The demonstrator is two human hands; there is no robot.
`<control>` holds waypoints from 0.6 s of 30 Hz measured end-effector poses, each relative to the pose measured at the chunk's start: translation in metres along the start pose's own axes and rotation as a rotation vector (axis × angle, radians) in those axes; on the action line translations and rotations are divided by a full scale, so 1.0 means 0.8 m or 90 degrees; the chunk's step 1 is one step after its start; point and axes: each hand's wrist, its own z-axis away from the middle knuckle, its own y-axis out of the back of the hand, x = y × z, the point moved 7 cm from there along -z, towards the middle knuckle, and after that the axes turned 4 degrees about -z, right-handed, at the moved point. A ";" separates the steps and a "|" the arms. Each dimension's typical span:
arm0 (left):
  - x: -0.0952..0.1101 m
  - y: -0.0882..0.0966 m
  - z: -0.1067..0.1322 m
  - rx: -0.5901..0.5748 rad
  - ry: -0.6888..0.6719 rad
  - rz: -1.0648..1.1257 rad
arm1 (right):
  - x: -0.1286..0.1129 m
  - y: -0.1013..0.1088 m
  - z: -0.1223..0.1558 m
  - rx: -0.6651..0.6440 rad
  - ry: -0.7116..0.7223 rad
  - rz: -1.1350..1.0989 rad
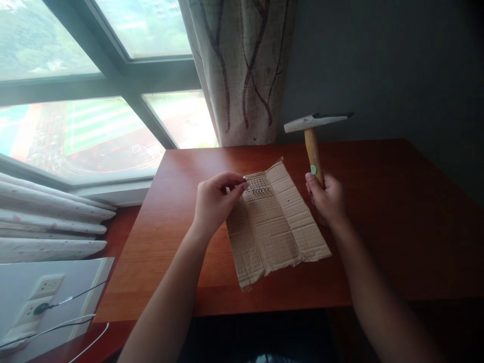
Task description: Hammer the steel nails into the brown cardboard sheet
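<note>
A creased sheet of brown cardboard (pixel 276 227) lies flat on the reddish wooden table (pixel 378 222). Near its far edge sit rows of small nails (pixel 256 187) driven into it. My left hand (pixel 217 201) is pinched over that edge, with a small nail (pixel 245 178) between thumb and fingertips. My right hand (pixel 328 197) is wrapped round the wooden handle of a hammer (pixel 313 132), held upright just right of the cardboard, its metal head raised above the table.
A patterned curtain (pixel 242 70) hangs behind the table beside a large window (pixel 86 75). At the lower left are a wall socket panel with cables (pixel 41 302) and folded pale fabric (pixel 49 227). A dark wall (pixel 397 65) rises behind the table on the right.
</note>
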 end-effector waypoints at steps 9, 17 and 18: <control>-0.005 -0.007 0.005 -0.007 -0.018 -0.035 | 0.000 0.001 0.001 -0.009 0.001 0.008; -0.003 -0.010 0.006 -0.013 -0.045 -0.064 | -0.001 0.000 0.002 -0.023 -0.007 0.019; -0.003 -0.011 0.006 -0.014 -0.044 -0.065 | 0.000 -0.001 0.003 -0.022 -0.006 0.020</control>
